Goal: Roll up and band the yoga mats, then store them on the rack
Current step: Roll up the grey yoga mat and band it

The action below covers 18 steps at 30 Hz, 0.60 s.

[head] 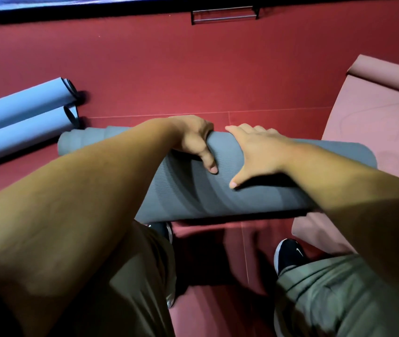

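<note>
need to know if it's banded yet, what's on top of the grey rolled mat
Only both hands: the left hand grips over the top of the grey rolled mat, the right hand lies flat. No band shows on the visible surface; the arms cover parts of it.

Dim, warm light from my head camera, with heavy wide-angle bend.

The red floor (193,69) is brightest mid-frame and darkens toward the corners. My right hand (259,152) catches more light than my left hand (193,139), whose forearm is in shade. Dark shadow pools under the grey mat (193,190) and between my shoes. The blue rolls (21,117) look washed out. My trousers at the bottom edge are soft and smeared, and straight lines bow near the top.
</note>
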### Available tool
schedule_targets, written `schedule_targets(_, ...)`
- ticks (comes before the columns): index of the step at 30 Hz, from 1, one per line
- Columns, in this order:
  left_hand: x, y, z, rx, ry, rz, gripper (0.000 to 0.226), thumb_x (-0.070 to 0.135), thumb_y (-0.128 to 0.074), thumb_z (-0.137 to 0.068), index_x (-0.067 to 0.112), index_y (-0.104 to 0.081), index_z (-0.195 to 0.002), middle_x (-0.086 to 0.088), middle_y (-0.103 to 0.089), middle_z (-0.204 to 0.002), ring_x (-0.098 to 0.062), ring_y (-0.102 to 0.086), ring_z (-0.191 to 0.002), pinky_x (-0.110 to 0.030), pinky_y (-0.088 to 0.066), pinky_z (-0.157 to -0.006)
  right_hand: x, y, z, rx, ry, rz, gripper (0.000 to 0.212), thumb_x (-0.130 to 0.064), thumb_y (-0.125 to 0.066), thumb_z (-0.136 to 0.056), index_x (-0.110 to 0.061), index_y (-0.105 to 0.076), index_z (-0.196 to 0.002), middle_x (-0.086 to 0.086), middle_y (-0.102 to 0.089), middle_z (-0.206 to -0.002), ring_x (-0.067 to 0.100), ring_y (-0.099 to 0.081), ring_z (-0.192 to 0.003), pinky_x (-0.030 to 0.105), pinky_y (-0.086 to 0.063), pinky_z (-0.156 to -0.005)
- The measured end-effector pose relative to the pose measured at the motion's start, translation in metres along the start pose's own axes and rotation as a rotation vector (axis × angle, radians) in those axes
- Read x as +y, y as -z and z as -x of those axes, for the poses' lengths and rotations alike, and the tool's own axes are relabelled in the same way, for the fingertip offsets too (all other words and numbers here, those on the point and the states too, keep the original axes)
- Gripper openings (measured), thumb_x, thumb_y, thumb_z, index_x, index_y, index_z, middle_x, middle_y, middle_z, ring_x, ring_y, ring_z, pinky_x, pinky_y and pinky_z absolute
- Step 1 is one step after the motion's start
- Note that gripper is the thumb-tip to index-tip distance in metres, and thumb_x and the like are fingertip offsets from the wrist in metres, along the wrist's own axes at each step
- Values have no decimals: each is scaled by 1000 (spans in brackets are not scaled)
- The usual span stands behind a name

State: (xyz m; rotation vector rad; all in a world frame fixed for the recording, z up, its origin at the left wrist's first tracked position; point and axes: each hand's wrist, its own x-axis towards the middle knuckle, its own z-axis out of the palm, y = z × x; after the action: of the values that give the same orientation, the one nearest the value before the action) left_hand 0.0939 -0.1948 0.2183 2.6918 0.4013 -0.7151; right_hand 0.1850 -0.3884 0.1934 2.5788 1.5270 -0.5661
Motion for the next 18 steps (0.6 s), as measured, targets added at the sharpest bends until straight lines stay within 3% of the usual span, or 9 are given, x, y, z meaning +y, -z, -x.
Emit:
schedule_targets(2, -4, 2, 1, -21, 1, 65, 83, 64, -99, -47, 30, -65, -114, 12, -71, -106, -15, -67, -99, -35, -53, -85, -1, 0, 1, 33, 18, 29, 158, -93, -76, -38, -32, -6, -165, -2, -36, -158, 33, -43, -139, 56, -38, -114)
schedule_targets(5, -5, 2, 3, -67, -2, 125, 74, 60, -99, -52, 29, -67, -111, 11, -73, -104, -13, -69, -97, -31, -51, -79, -1, 4, 2, 44, 26, 37, 143, -91, -77, -43, -32, -20, -161, -5, -46, -153, 30, -48, -135, 54, -43, -109)
schedule_targets(8, -4, 0, 3, -98, -11, 103, 79, 70, -94, -47, 34, -65, -111, 13, -71, -106, -14, -68, -101, -36, -54, -90, -2, 7, 3, 34, 34, 37, 120, -91, -76, -41, -35, -41, -141, -10, -56, -138, 27, -55, -124, 52, -48, -102)
schedule_targets(11, 0, 1, 4, -96, -33, 37, 80, 79, -87, -47, 38, -61, -111, 14, -68, -108, -16, -65, -103, -42, -54, -96, 0, 9, 2, 3, 34, -56, 106, -86, -81, -41, -35, -48, -129, -11, -60, -125, 24, -59, -115, 48, -51, -97)
schedule_targets(15, 8, 2, 10, -49, -83, -84, 82, 76, -85, -66, 31, -59, -129, 5, -67, -119, -24, -63, -109, -41, -53, -98, 6, 12, 1, -39, 19, -183, 94, -76, -90, -45, -37, -56, -123, -11, -67, -115, 20, -64, -102, 42, -55, -90)
schedule_targets(18, 16, -3, 13, -10, -139, -243, 108, 87, -81, -56, 26, -51, -140, 0, -61, -134, -27, -60, -119, -45, -52, -103, 11, 14, 1, -86, -13, -264, 87, -72, -93, -51, -39, -60, -124, -13, -69, -111, 16, -66, -100, 36, -56, -86)
